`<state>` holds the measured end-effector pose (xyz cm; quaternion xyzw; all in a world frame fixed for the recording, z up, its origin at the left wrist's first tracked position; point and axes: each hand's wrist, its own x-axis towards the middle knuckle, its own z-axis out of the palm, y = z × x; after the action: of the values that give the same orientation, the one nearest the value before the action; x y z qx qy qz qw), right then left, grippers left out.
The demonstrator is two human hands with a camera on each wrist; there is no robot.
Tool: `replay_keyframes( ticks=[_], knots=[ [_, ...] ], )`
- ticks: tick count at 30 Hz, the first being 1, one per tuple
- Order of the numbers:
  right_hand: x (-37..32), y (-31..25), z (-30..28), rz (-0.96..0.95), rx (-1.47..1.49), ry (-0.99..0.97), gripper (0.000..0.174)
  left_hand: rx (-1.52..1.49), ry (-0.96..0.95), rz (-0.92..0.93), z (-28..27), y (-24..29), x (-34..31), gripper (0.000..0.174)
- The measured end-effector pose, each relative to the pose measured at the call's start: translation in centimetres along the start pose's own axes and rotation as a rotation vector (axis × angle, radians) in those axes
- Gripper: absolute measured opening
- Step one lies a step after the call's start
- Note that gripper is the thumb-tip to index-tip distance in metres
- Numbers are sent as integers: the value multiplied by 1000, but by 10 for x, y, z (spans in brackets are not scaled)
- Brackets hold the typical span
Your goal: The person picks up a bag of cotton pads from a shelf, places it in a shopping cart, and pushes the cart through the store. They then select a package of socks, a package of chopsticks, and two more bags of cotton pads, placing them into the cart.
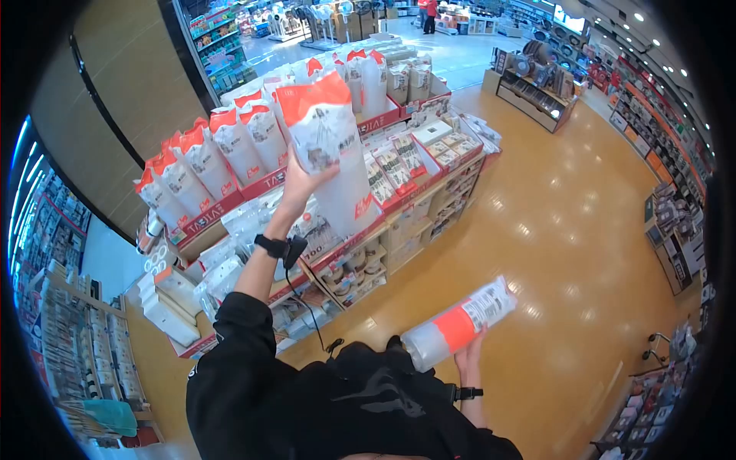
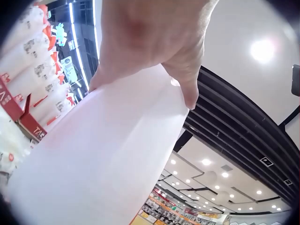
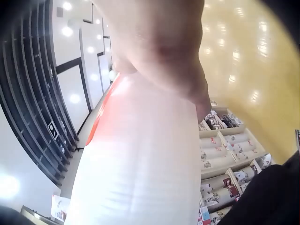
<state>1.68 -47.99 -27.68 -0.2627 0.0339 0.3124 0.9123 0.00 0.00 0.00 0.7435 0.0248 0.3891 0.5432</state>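
Note:
My left hand (image 1: 305,182) grips a tall white plastic pack with an orange-red top (image 1: 318,126) around its side, holding it upright in front of the display. In the left wrist view, the thumb and fingers clasp opposite sides of the white pack (image 2: 101,145). Low by my body, my right hand (image 1: 469,357) holds a cylindrical plastic-wrapped pack with an orange-red band (image 1: 458,326); it lies tilted across the hand, its printed label facing up. Fingers curl around this pack (image 3: 140,154) in the right wrist view. The contents of both packs are hidden.
Similar white packs (image 1: 201,157) stand in rows in red-edged trays on the display. Smaller boxed goods (image 1: 399,165) lie to their right, with shelves (image 1: 410,238) below. A cable (image 1: 313,314) hangs from my left wrist. Wooden floor (image 1: 537,230) extends to the right.

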Motion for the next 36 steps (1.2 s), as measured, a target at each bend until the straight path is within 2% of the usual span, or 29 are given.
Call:
replay_keyframes(
  ticks=[2,3,5,6,7,9,12,15,17,19,20,22,24,26,27,29,32,35,36],
  knots=[
    [-5,29,1,88,-116,75,71,33,76,-24,-16,0,0,90],
    [82,-58,4,60,-214,80,71,-41,177,-11,43,-30,75,88],
    [116,-41,7,190,-261,58,68,-10,233,-10,36,-50,115,92],
    [150,-35,24,194,-275,19,68,138,286,40,25,-54,150,93],
    [176,-41,40,182,-274,2,68,129,296,94,23,-60,180,94],
    [202,-44,56,168,-380,-114,67,116,317,71,21,-86,216,95],
    [255,-55,35,101,-403,-65,64,82,299,44,16,-133,266,95],
    [309,-92,44,110,-362,-42,65,203,322,78,2,-182,323,99],
    [345,-110,63,100,-324,-40,63,158,299,117,-6,-215,359,105],
    [372,-121,67,103,-315,-34,60,228,377,-24,0,-235,377,109],
    [386,-123,71,60,-357,23,59,201,411,18,0,-258,392,110],
    [418,-129,83,26,-401,75,58,202,426,-21,0,-288,405,110],
    [438,-132,96,93,-346,83,61,223,437,-54,-3,-312,407,111],
    [469,-136,104,135,-321,82,63,456,394,4,-11,-346,410,109],
    [482,-138,106,152,-320,86,64,464,399,-4,-10,-347,408,109],
    [505,-141,107,191,-319,97,64,363,337,-147,-10,-348,399,106],
    [555,-144,113,253,-338,-14,64,344,303,-201,-31,-394,383,102],
    [608,-144,124,343,-372,-55,63,321,359,-214,-44,-407,367,96],
    [629,-142,124,344,-421,-83,62,226,367,-295,-41,-396,363,95]
  ],
)
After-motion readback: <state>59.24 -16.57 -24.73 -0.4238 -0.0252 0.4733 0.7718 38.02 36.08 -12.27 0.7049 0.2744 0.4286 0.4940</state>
